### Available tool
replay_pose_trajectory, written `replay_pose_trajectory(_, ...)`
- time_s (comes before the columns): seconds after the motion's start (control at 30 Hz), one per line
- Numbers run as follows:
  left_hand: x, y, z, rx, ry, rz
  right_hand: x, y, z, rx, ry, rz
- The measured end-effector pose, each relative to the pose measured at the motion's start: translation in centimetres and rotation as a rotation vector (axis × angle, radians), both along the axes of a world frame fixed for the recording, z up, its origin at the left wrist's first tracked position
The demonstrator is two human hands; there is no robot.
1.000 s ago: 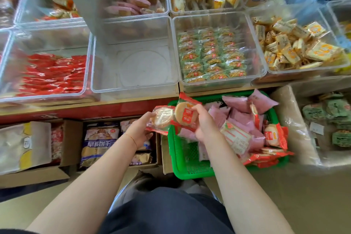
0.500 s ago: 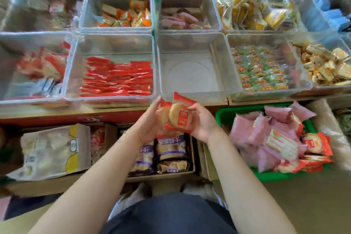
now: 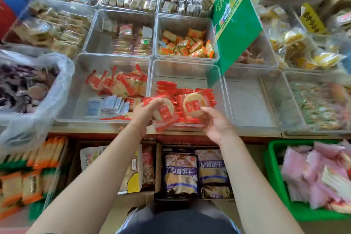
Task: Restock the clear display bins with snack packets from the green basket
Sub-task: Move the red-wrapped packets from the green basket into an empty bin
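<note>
Left hand (image 3: 144, 113) fingers curled on red cracker packet (image 3: 163, 110); right hand (image 3: 216, 124) fingers pinch second packet (image 3: 194, 103) over clear bin (image 3: 187, 71).

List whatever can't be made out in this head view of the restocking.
- Green basket: cut off by the right edge, so how many packets are left is unknown.
- Print on the red packets in the left hand and right hand: too small to read.
- Far-right clear bin: contents smeared by motion blur.
- Bin behind the green sign: mostly hidden by it.

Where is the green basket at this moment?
In the head view, the green basket sits at the lower right, below the shelf of clear bins, right of the right hand.
</note>
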State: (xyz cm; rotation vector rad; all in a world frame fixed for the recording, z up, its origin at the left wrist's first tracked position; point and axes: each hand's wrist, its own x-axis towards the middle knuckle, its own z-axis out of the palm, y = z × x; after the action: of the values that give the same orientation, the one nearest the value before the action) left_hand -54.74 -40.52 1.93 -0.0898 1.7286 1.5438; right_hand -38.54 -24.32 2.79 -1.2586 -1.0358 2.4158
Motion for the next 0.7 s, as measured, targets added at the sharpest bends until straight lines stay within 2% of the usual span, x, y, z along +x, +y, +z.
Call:
replay_pose_trajectory(0.1, -2.9, 1.4, -0.2, 0.012, 0.183, 0.082, -1.9, 1.2, -0.5, 0.036, -0.049, -0.04)
replay_pose_trajectory(0.17, -4.5, 2.5, -0.4, 0.011, 0.315, 0.04, -3.0, 2.3, -0.4, 0.11, -0.104, -0.046)
replay_pose_trajectory(0.33, -7.4, 6.2, -2.8, -0.2, 0.959, -0.276, -5.7, 5.6, -0.2, 0.502, -0.287, -0.035)
replay_pose_trajectory(0.43, -8.3, 7.3, -4.9, -0.34, 1.208, -0.469, -7.3, 7.4, -0.6, 0.784, -0.429, 0.048)
replay_pose_trajectory(0.53, -8.7, 7.3, -7.2, -0.4, 1.289, -0.536, -8.7, 8.9, -1.5, 1.0, -0.508, 0.158)
replay_pose_trajectory(0.7, -9.0, 7.7, -8.4, -0.357, 1.289, -0.504, -12.1, 10.8, -4.2, 1.104, -0.625, 0.34)
